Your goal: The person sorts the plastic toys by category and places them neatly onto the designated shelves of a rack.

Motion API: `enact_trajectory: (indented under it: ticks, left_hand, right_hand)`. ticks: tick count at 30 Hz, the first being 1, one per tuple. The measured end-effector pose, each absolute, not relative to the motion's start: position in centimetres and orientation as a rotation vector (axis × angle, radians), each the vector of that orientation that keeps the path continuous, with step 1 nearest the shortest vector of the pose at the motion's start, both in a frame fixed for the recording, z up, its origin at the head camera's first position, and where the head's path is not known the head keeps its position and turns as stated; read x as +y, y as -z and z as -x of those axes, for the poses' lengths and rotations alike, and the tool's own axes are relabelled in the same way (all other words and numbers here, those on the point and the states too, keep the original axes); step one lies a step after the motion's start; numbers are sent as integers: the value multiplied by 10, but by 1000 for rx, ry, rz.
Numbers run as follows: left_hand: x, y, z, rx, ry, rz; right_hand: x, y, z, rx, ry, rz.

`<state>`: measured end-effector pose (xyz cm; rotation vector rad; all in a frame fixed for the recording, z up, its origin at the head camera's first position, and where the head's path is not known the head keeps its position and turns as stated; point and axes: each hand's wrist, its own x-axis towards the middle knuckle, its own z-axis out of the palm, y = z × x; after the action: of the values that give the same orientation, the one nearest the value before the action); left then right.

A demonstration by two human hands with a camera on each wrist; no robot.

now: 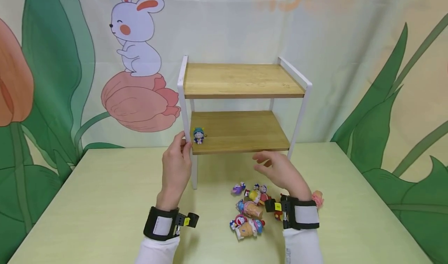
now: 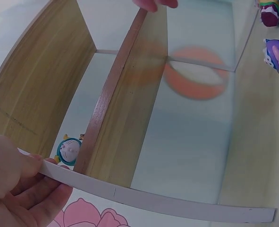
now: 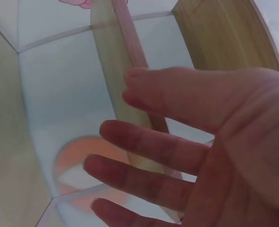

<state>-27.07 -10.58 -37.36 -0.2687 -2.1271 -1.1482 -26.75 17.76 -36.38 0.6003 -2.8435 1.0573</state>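
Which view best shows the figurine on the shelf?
Head view: the figurine stands fully visible on the lower shelf. Left wrist catches mainly its face, its body mostly hidden; right wrist doesn't show it.

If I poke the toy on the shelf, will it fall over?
The toy might tip, since its head looks big for its body. It probably won't roll, because it stands upright. A push forward could drop it off the shelf: it's near the front edge.
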Motion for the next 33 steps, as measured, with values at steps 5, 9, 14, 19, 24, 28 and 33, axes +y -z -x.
enact_trajectory:
  ticks: [5,9,14,19,24,28,33]
  left_hand:
    - [-106,373,272,-2114,1153,277]
    - [-107,371,272,-2107,1165,273]
    - [-107,371,271,-2118,1187,273]
    - [-106,372,271,-2127,1181,275]
    - [-106,372,271,-2128,1198,273]
    - [-106,372,270,-2134,1197,266]
    - [-106,373,271,-2139,1189,264]
  right_hand:
    - [186,369,272,-2884,-1046,-560]
    - [190,373,276,-2897,-1060,-535]
    - [194,381,279,-2935,-1041,-518]
    - [199,392,284,-2996,-1018,-482]
    - [201,402,290,-3038,-1037,-430]
    - [199,411,292,-3084,-1050,-338]
    - [194,422,291,-3144,-1080,-230]
